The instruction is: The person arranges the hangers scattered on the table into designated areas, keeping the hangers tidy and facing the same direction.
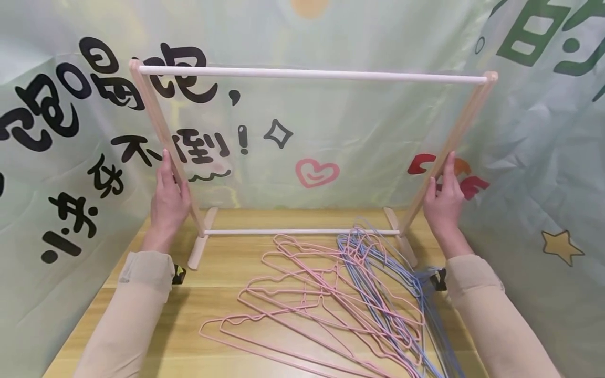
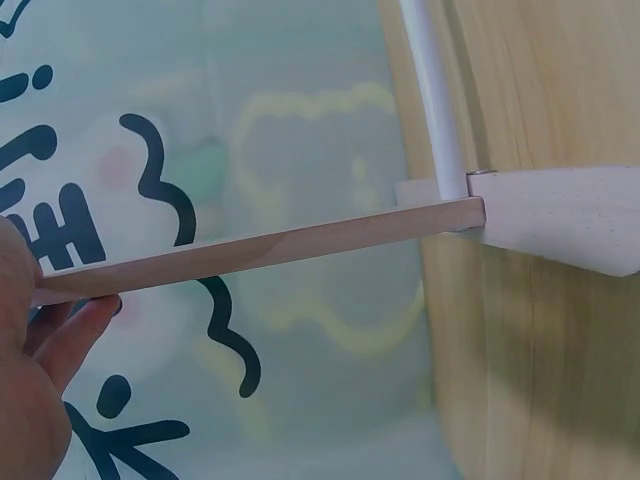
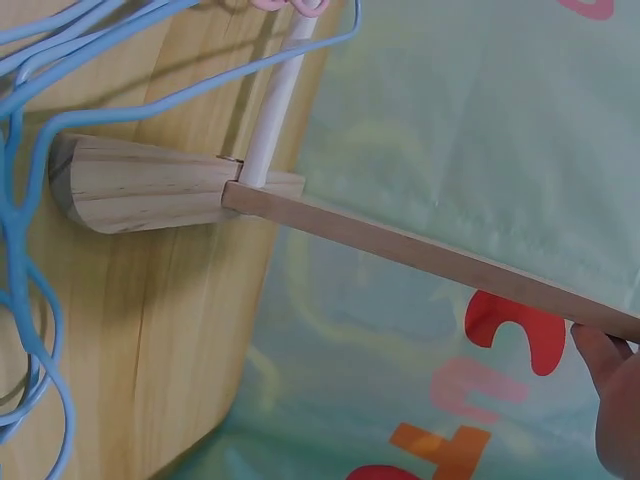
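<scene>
A wooden garment rack stands at the back of the table, with a white top rail [image 1: 312,74] and a white lower rail [image 1: 293,231]. My left hand [image 1: 170,202] holds the left post [image 1: 158,115] partway up, thumb on its inner side. On the other side, my right hand [image 1: 445,202] holds the right post [image 1: 465,118] at a similar height. Both wrist views show the posts running down to wooden feet [image 2: 560,215], with only part of each hand visible. Pink wire hangers [image 1: 326,286] lie overlapping in front of the rack, tangled with blue hangers [image 1: 364,262].
The wood-grain table [image 1: 227,357] carries the hanger pile at centre and right, some touching the lower rail and right foot [image 1: 407,252]. Printed cloth [image 1: 264,184] hangs behind and on both sides. Blue hanger wires [image 3: 18,240] reach close to my right forearm.
</scene>
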Tool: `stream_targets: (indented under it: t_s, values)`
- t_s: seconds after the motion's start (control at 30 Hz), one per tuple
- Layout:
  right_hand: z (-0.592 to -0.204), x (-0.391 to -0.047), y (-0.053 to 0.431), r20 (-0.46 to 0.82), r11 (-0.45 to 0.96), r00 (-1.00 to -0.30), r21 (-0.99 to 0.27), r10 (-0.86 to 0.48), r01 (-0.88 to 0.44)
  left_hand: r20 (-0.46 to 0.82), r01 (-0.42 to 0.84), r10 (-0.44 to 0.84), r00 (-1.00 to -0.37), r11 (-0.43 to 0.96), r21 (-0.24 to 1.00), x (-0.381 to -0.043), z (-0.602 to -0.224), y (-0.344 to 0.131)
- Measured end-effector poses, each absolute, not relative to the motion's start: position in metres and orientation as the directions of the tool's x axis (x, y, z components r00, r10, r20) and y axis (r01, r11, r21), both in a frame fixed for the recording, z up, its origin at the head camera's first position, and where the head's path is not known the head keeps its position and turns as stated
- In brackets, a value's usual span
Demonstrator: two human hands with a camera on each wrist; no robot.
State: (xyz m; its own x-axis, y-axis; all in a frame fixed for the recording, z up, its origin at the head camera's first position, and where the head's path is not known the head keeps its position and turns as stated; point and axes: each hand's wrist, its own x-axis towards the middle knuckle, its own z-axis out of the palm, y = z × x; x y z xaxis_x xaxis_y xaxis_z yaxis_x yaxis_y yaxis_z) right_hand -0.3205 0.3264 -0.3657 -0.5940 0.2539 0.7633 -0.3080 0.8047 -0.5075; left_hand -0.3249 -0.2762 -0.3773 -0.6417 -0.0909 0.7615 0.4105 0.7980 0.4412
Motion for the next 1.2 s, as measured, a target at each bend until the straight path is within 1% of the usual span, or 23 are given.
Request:
stream_targets:
  t_s: [0.2,0.5,0.63,0.87,1.03,1.2]
  values:
    - [-0.367,-0.316,0.330,0.753,0.807,-0.608,-0.509,0.250,-0.298,0.744,0.410,-0.085,-0.663,0.790,0.456,-0.322,-0.376,-0.274]
    - [-0.365,-0.310,0.330,0.700,0.796,-0.671,-0.539,0.244,-0.274,0.738,0.385,-0.082,-0.670,0.811,0.440,-0.319,-0.376,-0.275]
    - [-0.365,-0.309,0.331,0.711,0.799,-0.665,-0.528,0.228,-0.290,0.726,0.368,-0.084,-0.683,0.818,0.442,-0.317,-0.376,-0.276]
    - [-0.363,-0.311,0.337,0.759,0.811,-0.622,-0.479,0.191,-0.336,0.734,0.352,-0.079,-0.675,0.839,0.414,-0.317,-0.368,-0.274]
    - [-0.359,-0.309,0.338,0.755,0.800,-0.630,-0.486,0.181,-0.352,0.724,0.324,-0.084,-0.685,0.855,0.405,-0.316,-0.364,-0.274]
    - [-0.356,-0.306,0.339,0.751,0.796,-0.641,-0.479,0.155,-0.369,0.735,0.316,-0.078,-0.674,0.868,0.382,-0.316,-0.363,-0.276]
